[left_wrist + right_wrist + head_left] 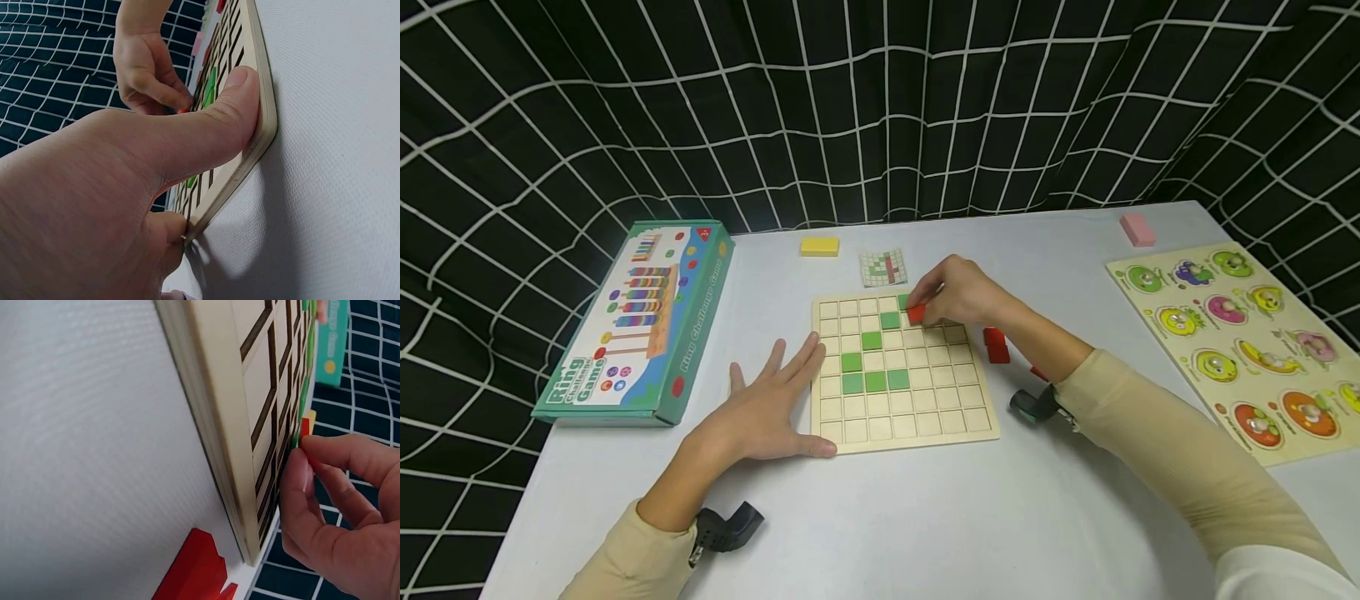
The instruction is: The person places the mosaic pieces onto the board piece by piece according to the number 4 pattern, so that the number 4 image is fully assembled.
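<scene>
A wooden grid board [925, 423] lies on the table with several green square tiles [876, 382] in its cells. My right hand [961, 292] pinches a red square tile [916, 314] between thumb and fingertips over the board's far edge, close to a green tile [903, 302]. In the right wrist view that red tile [305, 427] shows tilted at the fingertips. My left hand [767, 408] rests at the board's left edge with fingers spread; in the left wrist view its thumb [231, 103] presses on the board's near corner.
Red tiles [997, 345] lie right of the board. A small pattern card [883, 268] and a yellow block [819, 247] sit beyond it. A boxed ring game [640, 325] stands left; a fruit puzzle board [1247, 350] and a pink block [1138, 231] are at right.
</scene>
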Action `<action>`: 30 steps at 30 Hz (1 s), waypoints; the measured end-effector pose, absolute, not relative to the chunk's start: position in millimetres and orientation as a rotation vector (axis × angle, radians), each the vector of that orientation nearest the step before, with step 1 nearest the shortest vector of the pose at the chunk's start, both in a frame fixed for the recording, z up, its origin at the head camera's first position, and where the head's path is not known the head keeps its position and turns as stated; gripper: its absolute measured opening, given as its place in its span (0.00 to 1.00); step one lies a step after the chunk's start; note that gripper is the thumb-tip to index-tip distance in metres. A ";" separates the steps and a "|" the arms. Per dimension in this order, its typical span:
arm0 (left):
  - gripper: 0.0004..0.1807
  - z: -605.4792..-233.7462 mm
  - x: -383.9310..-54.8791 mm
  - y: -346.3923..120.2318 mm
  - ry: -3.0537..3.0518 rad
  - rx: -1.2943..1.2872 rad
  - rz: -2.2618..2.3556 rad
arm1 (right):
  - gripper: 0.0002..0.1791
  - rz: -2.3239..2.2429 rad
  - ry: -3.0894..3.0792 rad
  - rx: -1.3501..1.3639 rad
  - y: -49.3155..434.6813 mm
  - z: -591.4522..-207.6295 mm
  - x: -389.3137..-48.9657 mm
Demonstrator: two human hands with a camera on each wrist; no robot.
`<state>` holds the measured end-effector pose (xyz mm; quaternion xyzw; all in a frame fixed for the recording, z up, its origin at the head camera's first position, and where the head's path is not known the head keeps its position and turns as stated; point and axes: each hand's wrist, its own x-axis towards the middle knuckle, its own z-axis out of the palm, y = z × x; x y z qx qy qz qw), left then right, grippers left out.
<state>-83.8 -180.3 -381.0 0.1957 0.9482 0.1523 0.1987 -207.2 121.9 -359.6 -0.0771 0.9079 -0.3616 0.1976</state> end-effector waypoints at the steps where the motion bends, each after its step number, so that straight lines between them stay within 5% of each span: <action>1: 0.71 -380.9 -83.8 -180.2 2.652 0.547 0.426 | 0.17 -1.011 2.541 -0.222 121.3 -359.2 -207.1; 30: 0.70 -380.1 -83.6 -179.6 2.654 0.546 0.414 | 0.15 -0.957 2.565 -0.282 110.9 -360.3 -206.7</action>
